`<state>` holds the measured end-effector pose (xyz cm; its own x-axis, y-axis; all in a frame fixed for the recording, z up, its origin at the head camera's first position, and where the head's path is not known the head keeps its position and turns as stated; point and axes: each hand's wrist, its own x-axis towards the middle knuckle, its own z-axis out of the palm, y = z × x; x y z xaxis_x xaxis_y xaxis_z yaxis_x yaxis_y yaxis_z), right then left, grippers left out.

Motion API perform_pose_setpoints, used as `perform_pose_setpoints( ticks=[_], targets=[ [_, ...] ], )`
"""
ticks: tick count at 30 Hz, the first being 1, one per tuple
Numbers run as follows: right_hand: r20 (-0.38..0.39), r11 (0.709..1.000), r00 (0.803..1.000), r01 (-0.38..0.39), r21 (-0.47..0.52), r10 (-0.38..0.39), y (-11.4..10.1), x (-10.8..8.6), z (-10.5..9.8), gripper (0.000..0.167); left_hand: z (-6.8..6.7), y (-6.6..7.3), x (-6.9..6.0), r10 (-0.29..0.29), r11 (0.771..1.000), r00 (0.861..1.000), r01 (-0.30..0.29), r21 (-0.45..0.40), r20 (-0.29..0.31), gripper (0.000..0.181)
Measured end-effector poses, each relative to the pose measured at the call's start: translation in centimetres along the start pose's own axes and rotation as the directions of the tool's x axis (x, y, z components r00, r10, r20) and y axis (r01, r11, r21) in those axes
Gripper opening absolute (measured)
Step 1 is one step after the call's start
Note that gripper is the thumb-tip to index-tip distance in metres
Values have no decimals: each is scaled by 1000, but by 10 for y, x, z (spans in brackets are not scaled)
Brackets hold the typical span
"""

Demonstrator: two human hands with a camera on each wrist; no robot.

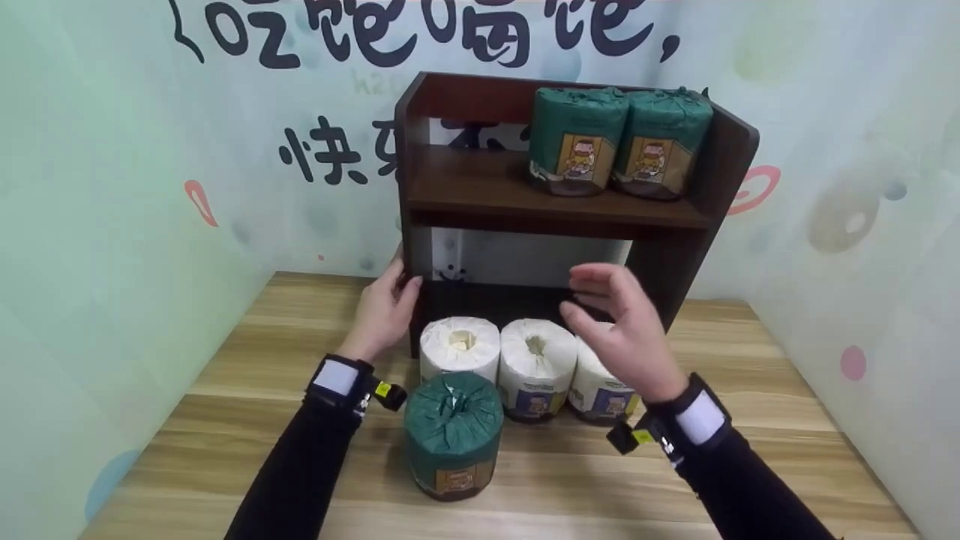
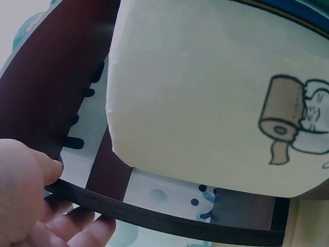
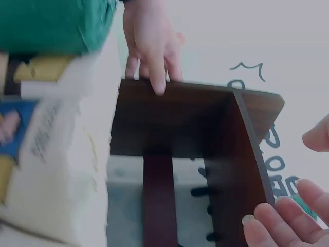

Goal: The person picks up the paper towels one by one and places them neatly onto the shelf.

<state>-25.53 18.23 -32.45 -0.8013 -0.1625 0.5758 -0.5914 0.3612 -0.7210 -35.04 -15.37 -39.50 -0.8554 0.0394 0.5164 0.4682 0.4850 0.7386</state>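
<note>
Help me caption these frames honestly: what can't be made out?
- Head: top of the rightmost white roll, partly hidden by the right hand.
- Head: upper wall lettering, cut off by the top edge.
- Left wrist: printed drawing, cut off by the right edge.
- Right wrist: lettering on the near white wrapper, too blurred to read.

This looks like a small recording booth: printed panels [image 1: 97,225] with coloured dots [image 1: 853,363] and playful Chinese lettering [image 1: 330,154] close in a wood-grain desk [image 1: 570,484] on three sides, and the person [image 1: 296,457] at it wears wrist cameras [image 1: 390,395]. What building surrounds it cannot be told.
</note>
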Motion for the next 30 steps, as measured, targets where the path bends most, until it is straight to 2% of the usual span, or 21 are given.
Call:
perform_pose_setpoints(
  ticks=[6, 10, 13, 16, 22, 26, 30],
  targets=[
    [109, 999, 994, 25, 45, -30, 4, -22, 16, 48, -1, 0, 1, -17, 1000, 1000, 18, -17, 13, 44],
    [200, 997, 979, 14, 75, -28, 5, -35, 30, 55, -1, 0, 1, -25, 999, 1000, 26, -31, 15, 43],
    [291, 996, 957, -13, 83, -12, 8, -45, 41, 66, 0, -1, 1, -21, 999, 1000, 21, -32, 13, 44],
    [381, 997, 924, -54, 58, 28, 13, -56, 51, 80, 0, -2, 1, -18, 999, 1000, 18, -29, 13, 46],
    [489, 992, 866, -124, 11, 103, 25, -69, 67, 98, 0, -2, 1, -17, 1000, 1000, 18, -7, 18, 43],
    [520, 989, 845, -149, 10, 122, 31, -72, 75, 107, 0, -2, 1, -25, 1000, 1000, 25, 12, 7, 34],
    [539, 989, 832, -150, -11, 132, 34, -75, 79, 117, 0, -1, 0, -30, 1000, 999, 30, 5, 12, 34]
  ],
)
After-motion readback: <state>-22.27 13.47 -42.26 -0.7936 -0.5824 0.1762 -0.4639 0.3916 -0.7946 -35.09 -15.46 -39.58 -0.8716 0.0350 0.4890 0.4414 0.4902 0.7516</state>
